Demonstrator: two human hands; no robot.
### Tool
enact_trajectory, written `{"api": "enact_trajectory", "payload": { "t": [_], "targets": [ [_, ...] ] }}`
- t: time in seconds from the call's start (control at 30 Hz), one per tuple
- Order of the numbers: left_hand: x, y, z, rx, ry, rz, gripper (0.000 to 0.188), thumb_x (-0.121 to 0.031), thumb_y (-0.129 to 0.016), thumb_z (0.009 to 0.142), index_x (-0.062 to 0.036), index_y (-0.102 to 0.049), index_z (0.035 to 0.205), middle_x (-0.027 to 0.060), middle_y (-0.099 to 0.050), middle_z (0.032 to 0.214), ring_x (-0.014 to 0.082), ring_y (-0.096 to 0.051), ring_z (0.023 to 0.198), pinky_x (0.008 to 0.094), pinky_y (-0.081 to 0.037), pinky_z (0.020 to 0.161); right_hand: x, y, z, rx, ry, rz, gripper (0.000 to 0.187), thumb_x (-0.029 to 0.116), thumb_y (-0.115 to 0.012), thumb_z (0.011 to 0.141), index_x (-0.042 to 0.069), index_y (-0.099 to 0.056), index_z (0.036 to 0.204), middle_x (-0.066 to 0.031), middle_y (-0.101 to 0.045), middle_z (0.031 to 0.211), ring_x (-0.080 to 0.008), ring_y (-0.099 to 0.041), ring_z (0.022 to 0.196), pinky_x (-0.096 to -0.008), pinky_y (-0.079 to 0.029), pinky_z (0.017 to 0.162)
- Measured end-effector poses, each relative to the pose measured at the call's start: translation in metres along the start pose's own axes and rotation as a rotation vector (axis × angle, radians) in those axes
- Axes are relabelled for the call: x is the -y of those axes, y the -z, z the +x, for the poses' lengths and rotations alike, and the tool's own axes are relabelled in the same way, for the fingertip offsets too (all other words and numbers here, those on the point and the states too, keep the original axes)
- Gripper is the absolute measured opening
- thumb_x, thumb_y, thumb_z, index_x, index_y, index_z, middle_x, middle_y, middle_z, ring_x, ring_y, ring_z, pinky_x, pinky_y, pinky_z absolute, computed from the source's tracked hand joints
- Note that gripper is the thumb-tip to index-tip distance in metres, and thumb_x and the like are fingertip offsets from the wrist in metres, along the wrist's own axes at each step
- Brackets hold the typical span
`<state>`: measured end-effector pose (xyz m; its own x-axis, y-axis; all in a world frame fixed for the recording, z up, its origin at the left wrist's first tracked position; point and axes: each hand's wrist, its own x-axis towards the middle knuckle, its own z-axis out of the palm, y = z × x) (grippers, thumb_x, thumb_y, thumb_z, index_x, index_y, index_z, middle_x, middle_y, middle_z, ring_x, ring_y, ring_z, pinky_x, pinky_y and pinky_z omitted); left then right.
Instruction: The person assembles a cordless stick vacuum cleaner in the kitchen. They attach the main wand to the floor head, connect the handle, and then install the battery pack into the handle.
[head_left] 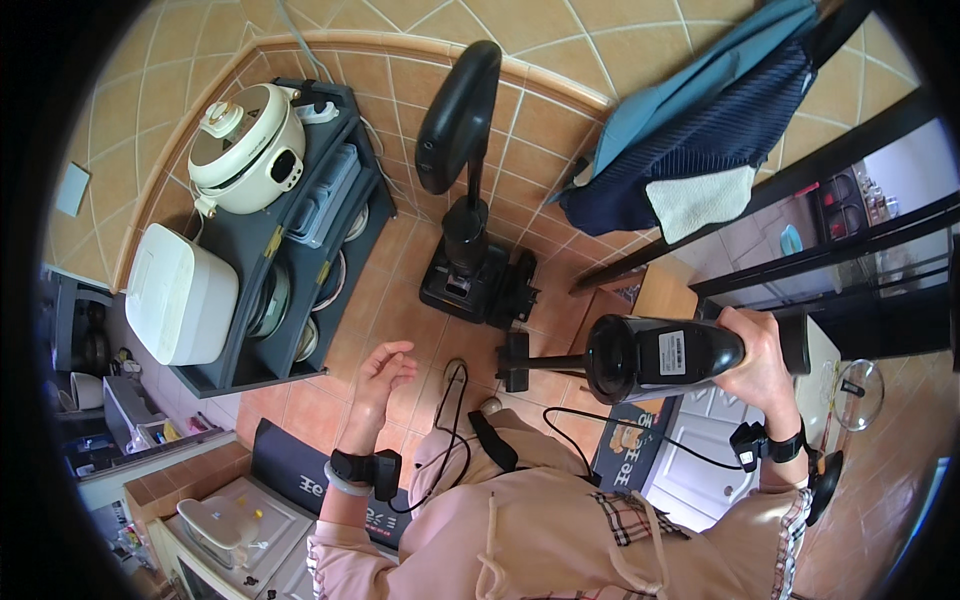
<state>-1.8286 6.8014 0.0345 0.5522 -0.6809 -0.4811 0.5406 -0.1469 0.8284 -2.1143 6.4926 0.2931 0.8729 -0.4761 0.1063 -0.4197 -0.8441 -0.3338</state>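
My right hand (752,365) is wrapped round the handle of a black stick vacuum cleaner (615,355) with a white label on its body. Its thin tube runs left to a small black block (512,362) at the far end, above the tiled floor. My left hand (383,375) is raised in front of me, fingers loosely bent and apart, with nothing in it. Ahead, against the tiled wall, a black upright floor cleaner (462,235) stands on its base. Each wrist carries a black strap-on device with a cable.
To the left, a dark grey shelf rack (235,345) bears a cream electric cooker (245,150) and a white lidded box (180,295). A blue garment (690,130) and a white cloth (700,203) hang at the upper right. Dark mats (290,470) lie on the floor.
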Motion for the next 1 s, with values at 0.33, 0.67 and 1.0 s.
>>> {"api": "enact_trajectory", "payload": {
  "t": [0.33, 0.67, 1.0],
  "targets": [
    [-0.036, 0.028, 0.037, 0.037, -0.052, 0.017, 0.022, -0.013, -0.053, 0.099, -0.0052, -0.061, 0.117, 0.0052, -0.065, 0.094, 0.012, -0.063, 0.086, 0.0243, -0.051, 0.079, -0.004, 0.0, 0.055, -0.054, -0.347, 0.008, 0.02, 0.005, -0.072, 0.071, -0.005, -0.06, 0.083, -0.0229, -0.061, 0.068, -0.0397, -0.067, 0.071, -0.0361, -0.051, 0.06],
    [-0.049, 0.061, 0.064, 0.002, -0.06, -0.003, 0.019, -0.011, -0.052, 0.099, -0.0053, -0.062, 0.115, 0.0048, -0.066, 0.092, 0.0125, -0.064, 0.085, 0.0246, -0.052, 0.077, 0.005, 0.012, 0.094, -0.134, -0.376, -0.122, 0.026, -0.002, -0.069, 0.065, -0.005, -0.06, 0.089, -0.0189, -0.065, 0.071, -0.0242, -0.069, 0.067, -0.0324, -0.052, 0.066],
    [-0.044, 0.081, 0.078, -0.032, -0.047, -0.065, 0.017, -0.011, -0.053, 0.098, -0.0075, -0.062, 0.112, 0.0025, -0.065, 0.091, 0.0114, -0.064, 0.084, 0.0244, -0.052, 0.076, 0.004, 0.04, 0.111, -0.184, -0.361, -0.179, 0.026, -0.002, -0.067, 0.063, -0.005, -0.06, 0.088, -0.0163, -0.065, 0.071, -0.0179, -0.063, 0.062, -0.0292, -0.05, 0.066]
  ]
}}
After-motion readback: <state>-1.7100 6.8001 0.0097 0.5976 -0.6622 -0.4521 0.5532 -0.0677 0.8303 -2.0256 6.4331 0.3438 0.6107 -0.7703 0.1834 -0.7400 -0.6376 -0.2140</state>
